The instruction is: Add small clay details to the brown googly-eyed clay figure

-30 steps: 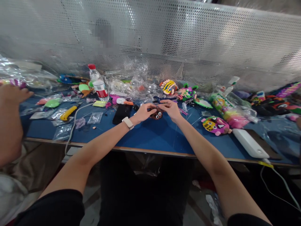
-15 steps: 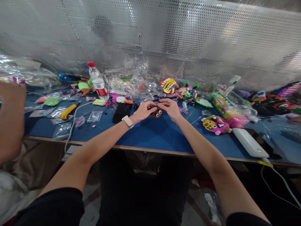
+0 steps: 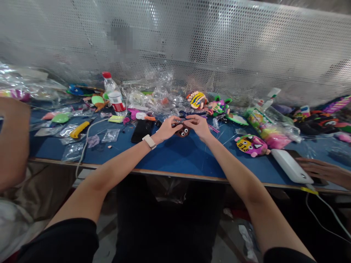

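Both my arms reach forward over a blue table [image 3: 175,157]. My left hand [image 3: 168,128] and my right hand [image 3: 199,126] meet above a small brown felt face with white eyes [image 3: 183,131], fingertips pinching its top edge from either side. A thin dark piece lies between the fingertips; what it is cannot be told. A pale watch [image 3: 149,141] is on my left wrist.
A black phone [image 3: 142,130] lies left of my hands, a water bottle [image 3: 114,95] and plastic bags behind. A pink-yellow felt tiger [image 3: 251,145] and a white power bank [image 3: 291,166] lie right. Another person's hand [image 3: 322,171] rests at right; another's arm [image 3: 12,142] at left.
My hands stay on the brown felt face, shifting only slightly. A person's hand has come in at the right edge by the power bank. The arm at left has drawn back.
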`<action>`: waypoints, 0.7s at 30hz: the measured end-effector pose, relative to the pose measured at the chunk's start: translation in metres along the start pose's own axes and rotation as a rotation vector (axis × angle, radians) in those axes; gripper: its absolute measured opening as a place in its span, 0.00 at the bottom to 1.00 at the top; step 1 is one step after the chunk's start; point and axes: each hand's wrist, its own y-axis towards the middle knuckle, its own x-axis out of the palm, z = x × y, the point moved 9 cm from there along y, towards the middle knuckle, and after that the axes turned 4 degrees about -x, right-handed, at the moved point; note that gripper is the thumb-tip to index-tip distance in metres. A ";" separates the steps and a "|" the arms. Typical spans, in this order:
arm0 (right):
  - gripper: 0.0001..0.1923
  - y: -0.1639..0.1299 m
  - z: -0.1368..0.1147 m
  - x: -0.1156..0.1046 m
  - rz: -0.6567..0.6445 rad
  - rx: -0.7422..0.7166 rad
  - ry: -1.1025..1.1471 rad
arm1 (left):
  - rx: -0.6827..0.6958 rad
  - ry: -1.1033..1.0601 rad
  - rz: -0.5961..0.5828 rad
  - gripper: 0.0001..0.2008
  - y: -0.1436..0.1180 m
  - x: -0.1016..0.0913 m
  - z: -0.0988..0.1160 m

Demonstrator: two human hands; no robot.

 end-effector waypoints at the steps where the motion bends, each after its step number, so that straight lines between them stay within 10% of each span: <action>1: 0.28 0.000 0.000 0.000 -0.003 0.001 -0.004 | 0.010 0.002 -0.004 0.12 0.000 0.000 0.001; 21: 0.24 -0.001 -0.008 0.005 -0.054 -0.035 -0.054 | 0.201 0.107 -0.009 0.10 0.000 -0.001 0.012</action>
